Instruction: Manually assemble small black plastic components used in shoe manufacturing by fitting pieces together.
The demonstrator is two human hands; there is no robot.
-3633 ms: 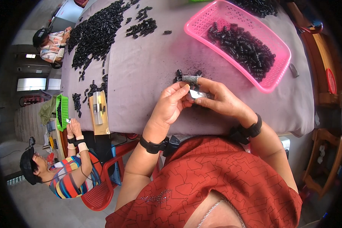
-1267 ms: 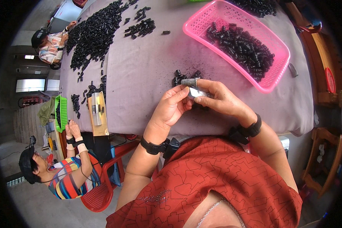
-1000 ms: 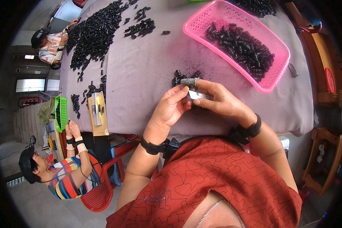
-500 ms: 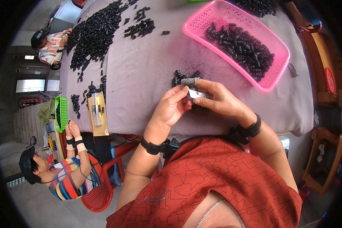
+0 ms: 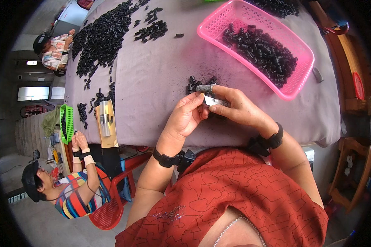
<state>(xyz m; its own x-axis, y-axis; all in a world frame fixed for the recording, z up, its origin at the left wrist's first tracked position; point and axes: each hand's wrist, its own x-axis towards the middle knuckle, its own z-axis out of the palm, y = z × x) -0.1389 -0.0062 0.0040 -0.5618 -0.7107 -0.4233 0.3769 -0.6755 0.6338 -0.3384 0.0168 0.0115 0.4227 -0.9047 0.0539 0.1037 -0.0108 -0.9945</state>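
My left hand (image 5: 186,113) is closed in a pinch, thumb against fingers, near the table's front edge. What it grips, if anything, is hidden behind the fingers. My right hand (image 5: 243,108) is closed on a small silver metal blade (image 5: 211,101), held between thumb and fingers with its pointed end beside my left thumb. A grey fingertip cover (image 5: 204,88) wraps my right index finger. Just beyond both hands lie several small black plastic parts (image 5: 191,85), partly hidden by them, with fine black shavings scattered around.
A pink basket (image 5: 290,95) of black parts stands at the right. A large heap of black parts (image 5: 99,39) covers the far left. A yellow tray (image 5: 108,142) holds a clear tube. At the left sit two people, one beside a green basket (image 5: 69,121).
My hands and the blade stay almost in place. The co-workers at the left have shifted slightly.
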